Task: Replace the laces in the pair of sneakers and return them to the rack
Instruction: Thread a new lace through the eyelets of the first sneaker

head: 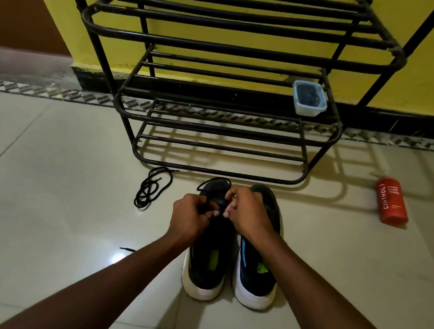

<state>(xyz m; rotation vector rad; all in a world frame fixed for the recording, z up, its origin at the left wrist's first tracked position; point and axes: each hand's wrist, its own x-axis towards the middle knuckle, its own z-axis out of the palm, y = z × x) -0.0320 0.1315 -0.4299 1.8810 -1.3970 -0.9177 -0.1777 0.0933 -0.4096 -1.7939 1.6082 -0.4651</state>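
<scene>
Sneakers (255, 290), black with white soles, sit side by side, heels at 6 and toes at 12 toward the rack (240, 46), and both the left hand (191, 215) and right hand (248, 211) pinch the black lace (205, 182) over the left shoe (205, 271), slack looping off toward 12, left hand nearer me.

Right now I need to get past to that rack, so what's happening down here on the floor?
A person is lacing the left sneaker: the left hand and right hand both pinch a black lace near its front end. The right sneaker stands close beside it. A second lace lies loose on the floor to the left. Both sneakers sit in front of the rack, whose middle shelf holds a small plastic container.
</scene>
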